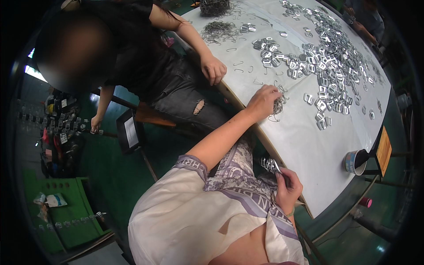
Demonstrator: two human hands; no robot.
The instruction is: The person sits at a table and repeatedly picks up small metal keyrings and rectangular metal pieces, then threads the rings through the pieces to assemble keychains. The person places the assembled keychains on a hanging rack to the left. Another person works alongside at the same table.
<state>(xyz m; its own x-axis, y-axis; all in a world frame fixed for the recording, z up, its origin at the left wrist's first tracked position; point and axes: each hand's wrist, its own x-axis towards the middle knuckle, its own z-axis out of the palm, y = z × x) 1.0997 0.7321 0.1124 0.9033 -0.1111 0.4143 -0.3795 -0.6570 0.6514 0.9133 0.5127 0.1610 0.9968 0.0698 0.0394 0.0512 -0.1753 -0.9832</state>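
My left hand point(264, 102) reaches over the table's near edge, fingers bent down onto a small pile of thin wire hooks point(278, 107). Its fingertips are partly lost among the hooks, so what they pinch cannot be made out. Lower down, beside the table edge and above my lap, my right hand point(289, 190) is closed on a shiny metal buckle point(277, 167) between thumb and fingers. A short row of similar buckles point(266, 164) hangs just left of it. Many loose silver buckles point(329, 84) lie spread across the white table point(304, 154).
Left of me sits a co-worker, one hand point(214, 70) at the table edge. More hooks point(219, 32) lie farther back. A tub point(354, 162) stands at the right corner by a wooden stool point(383, 150). Linked buckle strands point(57, 120) extend at left. Another person point(369, 22) is far right.
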